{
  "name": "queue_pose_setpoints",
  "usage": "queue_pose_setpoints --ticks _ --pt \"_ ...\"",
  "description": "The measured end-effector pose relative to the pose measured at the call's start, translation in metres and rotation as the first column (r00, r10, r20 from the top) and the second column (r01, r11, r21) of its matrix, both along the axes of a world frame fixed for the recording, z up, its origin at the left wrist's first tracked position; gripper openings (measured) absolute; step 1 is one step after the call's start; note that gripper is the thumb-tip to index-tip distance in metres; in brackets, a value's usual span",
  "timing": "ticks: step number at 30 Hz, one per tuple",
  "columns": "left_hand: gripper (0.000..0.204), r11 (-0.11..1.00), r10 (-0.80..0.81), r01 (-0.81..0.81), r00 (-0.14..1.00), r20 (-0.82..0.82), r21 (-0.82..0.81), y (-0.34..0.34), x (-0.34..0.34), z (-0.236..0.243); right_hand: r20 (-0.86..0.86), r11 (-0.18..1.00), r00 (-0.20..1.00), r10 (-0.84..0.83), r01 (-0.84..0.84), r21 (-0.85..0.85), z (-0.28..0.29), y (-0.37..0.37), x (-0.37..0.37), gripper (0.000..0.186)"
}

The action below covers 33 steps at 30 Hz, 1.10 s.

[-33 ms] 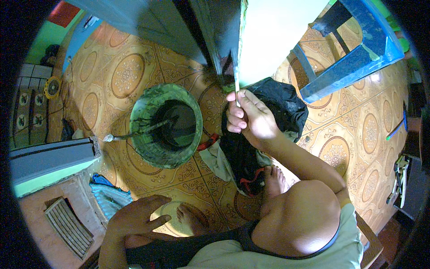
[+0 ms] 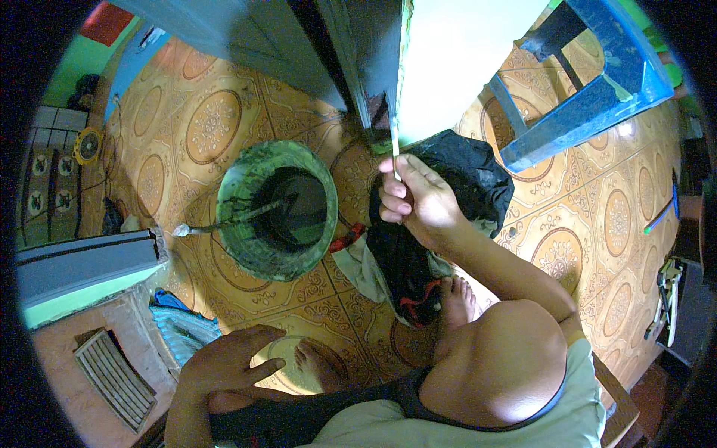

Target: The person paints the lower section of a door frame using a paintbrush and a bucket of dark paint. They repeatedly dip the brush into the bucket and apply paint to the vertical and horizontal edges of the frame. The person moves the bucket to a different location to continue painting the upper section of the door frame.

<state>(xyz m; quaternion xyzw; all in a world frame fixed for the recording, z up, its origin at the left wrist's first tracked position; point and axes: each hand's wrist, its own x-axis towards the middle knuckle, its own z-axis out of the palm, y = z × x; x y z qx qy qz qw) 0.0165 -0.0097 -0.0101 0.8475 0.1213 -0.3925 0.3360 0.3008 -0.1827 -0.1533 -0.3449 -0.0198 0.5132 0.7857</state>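
Slightly lowered: right hand (image 2: 420,196), thumb and fingers pinching a slim paintbrush (image 2: 396,143) near 12 o'clock.
Brush probably light, stiff-handled, soft-tipped; best held low on the handle. Left hand (image 2: 230,362), toward 7 o'clock: thumb parted from fingers.

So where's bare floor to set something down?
Bare tiles show between the bucket and the grey panel, and between the right forearm and the blue wooden frame. It's crowded beneath the right hand, with bunched black cloth.

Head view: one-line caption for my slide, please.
Right hand pinching a thin stick, left hand open, bucket standing on patterned tiles.
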Motion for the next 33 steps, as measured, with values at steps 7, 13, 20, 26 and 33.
queue_pose_setpoints --ticks 7,13,20,26,33 --pt "0.058 0.999 -0.036 0.037 0.999 0.024 -0.031 0.005 -0.002 -0.002 0.187 0.986 0.982 0.014 -0.045 0.164 0.025 -0.008 -0.004 0.024" --pt "0.058 1.000 0.005 -0.005 1.000 -0.027 -0.016 0.004 -0.007 -0.008 0.171 0.960 0.985 -0.031 -0.018 0.278 0.046 0.004 0.004 0.025" --pt "0.058 1.000 0.004 -0.004 1.000 -0.022 -0.006 0.003 -0.003 -0.004 0.110 0.971 0.994 0.027 -0.053 0.233 0.043 -0.007 0.001 0.022" --pt "0.058 1.000 -0.001 0.001 1.000 -0.004 -0.012 0.002 -0.002 -0.002 0.105 0.990 0.994 0.022 -0.037 0.140 0.031 0.000 0.003 0.024" --pt "0.059 1.000 -0.003 0.003 1.000 -0.008 0.017 0.003 -0.005 -0.003 0.608 0.973 0.793 0.038 0.110 -0.204 -0.006 -0.010 -0.010 0.021"
